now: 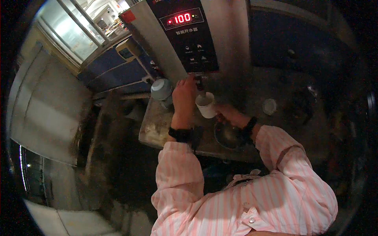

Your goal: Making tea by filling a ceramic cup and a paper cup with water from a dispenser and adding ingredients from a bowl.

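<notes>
My left hand (184,93) is raised to the tap (199,82) beneath a steel water boiler, its bent fingers at the tap's handle; the fingertips are partly hidden. Below the spout, my right hand (232,115) grips a white cup (205,105), its mouth turned up toward the tap. The cup looks pale inside, and how full it is I cannot tell. Both wrists wear dark bands, and the sleeves are pink and white striped.
The boiler's black panel (187,43) glows with red digits. Left of my hand stands a pale blue rounded container (161,89). A small whitish round thing (269,106) lies to the right on the dim counter (155,128). A dark round shape (227,137) sits under my right wrist.
</notes>
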Motion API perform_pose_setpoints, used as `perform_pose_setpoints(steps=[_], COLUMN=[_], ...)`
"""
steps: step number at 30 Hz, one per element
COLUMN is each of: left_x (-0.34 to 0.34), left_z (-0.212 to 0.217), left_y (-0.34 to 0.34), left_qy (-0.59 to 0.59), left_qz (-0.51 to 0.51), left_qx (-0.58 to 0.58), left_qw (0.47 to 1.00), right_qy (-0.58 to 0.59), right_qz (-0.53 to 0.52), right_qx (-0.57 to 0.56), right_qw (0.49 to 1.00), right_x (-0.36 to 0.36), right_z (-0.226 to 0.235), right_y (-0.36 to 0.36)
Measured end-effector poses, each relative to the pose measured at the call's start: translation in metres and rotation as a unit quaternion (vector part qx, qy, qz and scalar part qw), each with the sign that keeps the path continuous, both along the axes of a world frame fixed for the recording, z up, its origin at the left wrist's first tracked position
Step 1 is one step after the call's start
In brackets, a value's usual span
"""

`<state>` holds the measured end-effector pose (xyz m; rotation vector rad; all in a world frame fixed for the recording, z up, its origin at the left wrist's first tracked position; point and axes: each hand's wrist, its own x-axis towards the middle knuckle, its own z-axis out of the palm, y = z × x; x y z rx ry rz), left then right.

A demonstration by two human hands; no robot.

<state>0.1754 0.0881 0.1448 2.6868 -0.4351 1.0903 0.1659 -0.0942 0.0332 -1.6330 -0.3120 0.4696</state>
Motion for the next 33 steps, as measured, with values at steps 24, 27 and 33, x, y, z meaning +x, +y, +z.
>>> perform_pose_setpoints(steps=[24, 27, 33], left_x=[-0.091, -0.076, 0.009], left_z=[-0.062, -0.057, -0.096], left_y=[-0.081, -0.107, -0.199], left_qy=[0.086, 0.185, 0.295], left_qz=[-0.08, -0.087, -0.228], left_qx=[-0.315, -0.204, 0.048], left_qw=[0.942, 0.957, 0.927], right_qy=[0.025, 0.007, -0.036], right_qz=[-0.096, -0.18, -0.237], right_qx=[-0.014, -0.034, -0.126], right_qw=[0.995, 0.983, 0.963], right_x=[-0.059, -0.08, -0.135], right_z=[0.015, 0.037, 0.011], right_y=[-0.162, -0.181, -0.262])
